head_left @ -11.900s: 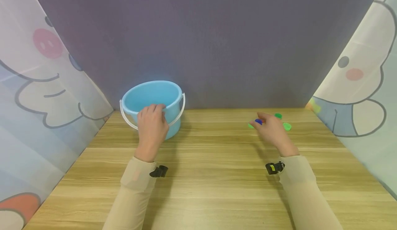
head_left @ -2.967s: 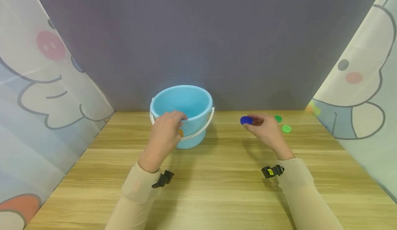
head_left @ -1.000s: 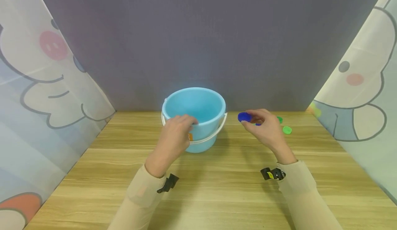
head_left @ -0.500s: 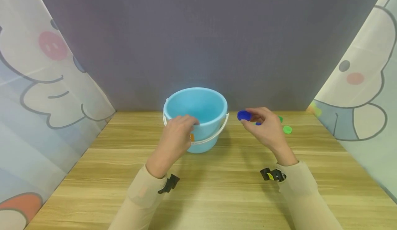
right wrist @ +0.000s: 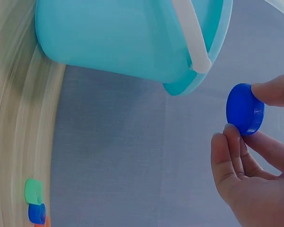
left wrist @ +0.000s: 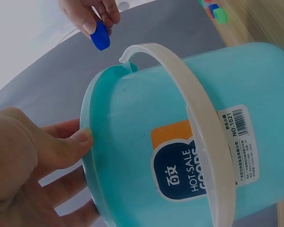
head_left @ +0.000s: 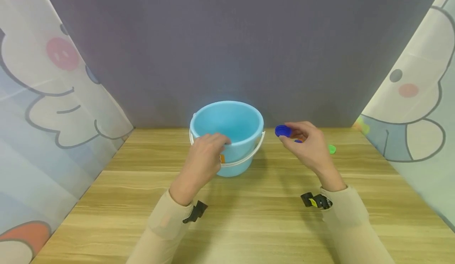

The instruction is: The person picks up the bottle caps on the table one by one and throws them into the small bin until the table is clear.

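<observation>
A light blue bucket (head_left: 245,147) with a white handle (left wrist: 199,104) stands upright near the back of the table. My left hand (head_left: 204,155) grips its near rim, thumb on the outside in the left wrist view and the other fingers over the far side of the rim. To the right of the bucket, my right hand (head_left: 309,147) pinches a blue bottle cap (head_left: 282,131) between thumb and fingers, raised above the table. In the right wrist view the cap (right wrist: 244,109) shows its ridged edge and is apart from the bucket. The bucket's bottom inside is hidden.
Beyond the right hand lie a light green cap (head_left: 332,149) and a small blue cap (head_left: 298,141). The right wrist view shows a green cap (right wrist: 33,191) and an orange one (right wrist: 43,222) beside it. A grey panel (head_left: 227,50) closes off the wooden table's (head_left: 256,216) back.
The bucket has moved from the left to the middle with my left hand on it, slightly further right lately. My right hand has lifted the blue bottle cap; a dark green cap is now hidden.
</observation>
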`<state>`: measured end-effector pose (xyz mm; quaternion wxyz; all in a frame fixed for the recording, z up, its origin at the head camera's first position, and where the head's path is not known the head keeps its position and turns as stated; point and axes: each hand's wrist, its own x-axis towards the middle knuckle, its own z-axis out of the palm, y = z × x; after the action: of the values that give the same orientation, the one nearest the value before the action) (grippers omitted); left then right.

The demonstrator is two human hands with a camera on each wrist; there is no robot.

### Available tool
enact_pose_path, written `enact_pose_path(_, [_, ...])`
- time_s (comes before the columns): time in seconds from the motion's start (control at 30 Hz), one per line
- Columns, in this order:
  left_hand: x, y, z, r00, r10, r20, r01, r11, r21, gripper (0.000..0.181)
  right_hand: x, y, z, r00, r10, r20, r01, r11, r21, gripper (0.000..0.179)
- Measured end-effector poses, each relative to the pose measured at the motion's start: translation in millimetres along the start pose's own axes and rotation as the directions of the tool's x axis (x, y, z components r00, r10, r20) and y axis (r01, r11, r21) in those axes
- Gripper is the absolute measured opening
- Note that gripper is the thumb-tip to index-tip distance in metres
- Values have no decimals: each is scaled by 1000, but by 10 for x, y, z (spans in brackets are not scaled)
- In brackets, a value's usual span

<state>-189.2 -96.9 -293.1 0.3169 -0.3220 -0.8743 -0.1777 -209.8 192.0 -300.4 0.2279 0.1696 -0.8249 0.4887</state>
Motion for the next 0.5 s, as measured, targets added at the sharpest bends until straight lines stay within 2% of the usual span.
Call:
enact_pose_path(0.27, [3,17,-20,1000,-5,14,5,1000,-4,41,25,-46,-1,1000,24,12,-24,1000,-7,40])
enact_pose_path(0.5, [11,29,-27,1000,1,24,-1,1000,-12,40,65,-108,28,1000,14,17,-14,1000,-14,41])
